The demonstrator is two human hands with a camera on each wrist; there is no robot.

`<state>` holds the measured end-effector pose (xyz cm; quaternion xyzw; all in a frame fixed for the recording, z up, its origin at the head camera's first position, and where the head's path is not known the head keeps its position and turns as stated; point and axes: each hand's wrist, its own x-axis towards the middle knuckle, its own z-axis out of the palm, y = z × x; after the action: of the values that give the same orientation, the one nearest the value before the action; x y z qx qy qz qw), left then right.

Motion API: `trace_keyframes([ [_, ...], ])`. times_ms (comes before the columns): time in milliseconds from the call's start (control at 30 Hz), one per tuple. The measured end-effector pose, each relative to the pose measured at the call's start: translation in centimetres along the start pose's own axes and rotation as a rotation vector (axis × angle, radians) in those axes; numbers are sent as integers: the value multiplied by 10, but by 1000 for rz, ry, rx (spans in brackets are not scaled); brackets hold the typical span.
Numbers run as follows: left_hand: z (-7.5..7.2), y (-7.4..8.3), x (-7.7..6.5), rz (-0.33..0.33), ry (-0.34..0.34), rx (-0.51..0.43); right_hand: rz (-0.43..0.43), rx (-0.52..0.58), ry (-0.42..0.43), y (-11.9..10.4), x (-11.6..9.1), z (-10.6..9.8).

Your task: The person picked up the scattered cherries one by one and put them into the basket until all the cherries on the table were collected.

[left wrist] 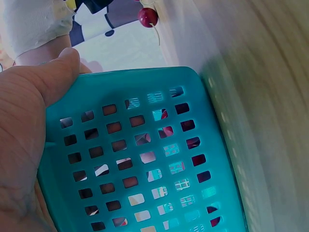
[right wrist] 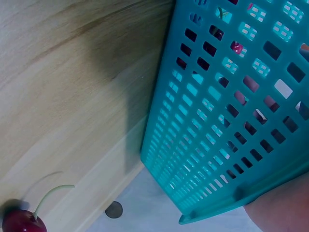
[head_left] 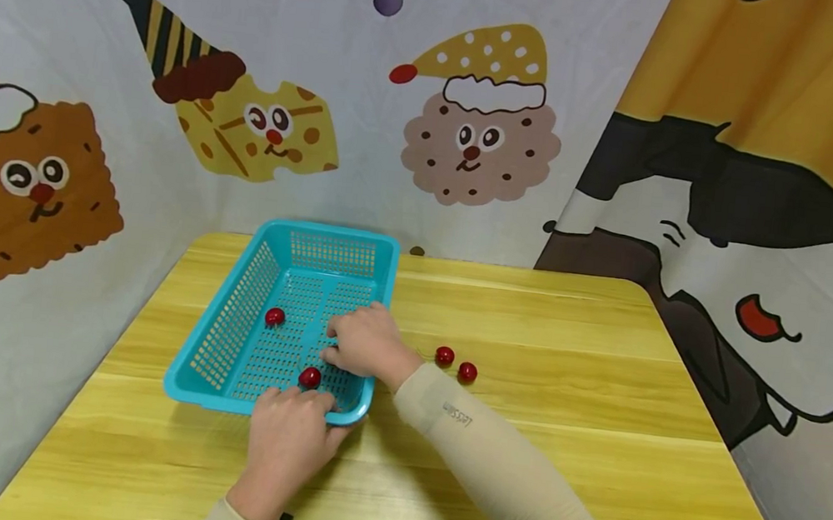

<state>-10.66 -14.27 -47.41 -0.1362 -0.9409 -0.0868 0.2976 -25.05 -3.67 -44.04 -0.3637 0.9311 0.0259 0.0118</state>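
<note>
My left hand (head_left: 290, 432) grips the near rim of a turquoise plastic basket (head_left: 220, 296), its fingers over the edge. In the left wrist view the thumb lies along the basket's rim. My right hand (head_left: 367, 343) reaches over the right side into the basket. Its thumb and forefinger are apart, and nothing shows between them; its other fingers are partly hidden. Inside the basket one red cherry (head_left: 275, 317) lies toward the left, and another cherry (head_left: 310, 378) lies near the front beside the left fingers. Through the holes in the right wrist view, a bit of cherry (right wrist: 236, 47) shows.
On the wooden table (head_left: 567, 333), right of the basket, lie two stemmed cherries, the nearer to the basket (head_left: 444, 356) and a farther one (head_left: 468, 372), close to my right forearm. A cartoon-printed cloth (head_left: 367, 146) hangs behind the table.
</note>
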Motion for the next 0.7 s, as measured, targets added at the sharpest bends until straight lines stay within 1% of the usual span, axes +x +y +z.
trace_keyframes([
  [333, -1, 1, 1, 5, 16, -4, -3, 8, 11, 1, -2, 0],
  [600, -1, 2, 0, 1, -3, 8, -11, 18, 46, 3, -2, 2],
  [700, -1, 3, 1, 4, 1, 12, -10, 15, 55, 4, -2, 4],
])
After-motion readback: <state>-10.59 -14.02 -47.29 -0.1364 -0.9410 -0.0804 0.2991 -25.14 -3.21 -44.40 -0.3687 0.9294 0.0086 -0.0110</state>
